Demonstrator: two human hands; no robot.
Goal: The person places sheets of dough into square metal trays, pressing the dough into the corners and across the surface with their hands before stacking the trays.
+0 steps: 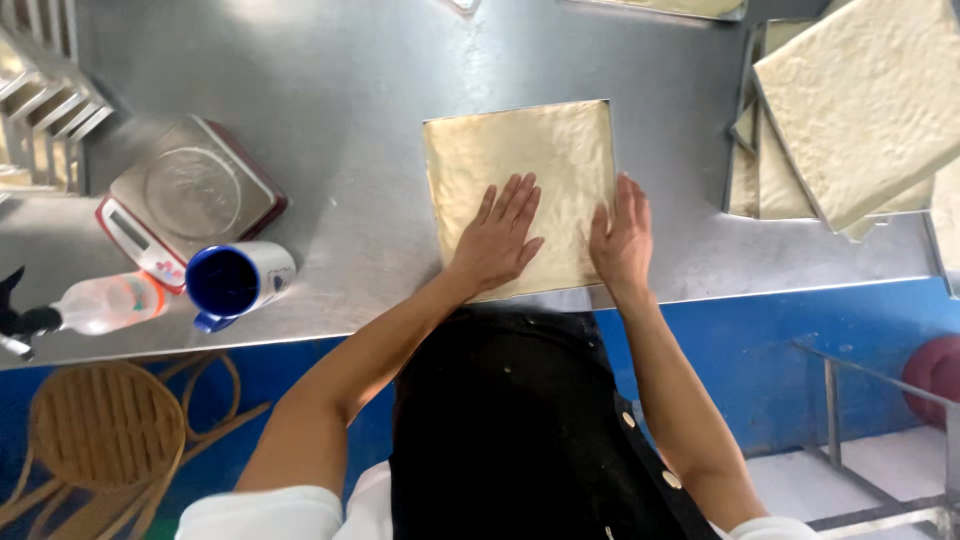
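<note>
A square metal tray filled with a flat sheet of pale dough lies on the steel table in front of me. My left hand rests flat on the dough's near half, fingers spread. My right hand lies palm down at the tray's right near corner, fingers together, touching the dough's edge. Neither hand holds anything.
A stack of dough-filled trays sits at the far right. A kitchen scale, a blue-and-white mug and a spray bottle stand at the left. A wicker stool is below the table edge.
</note>
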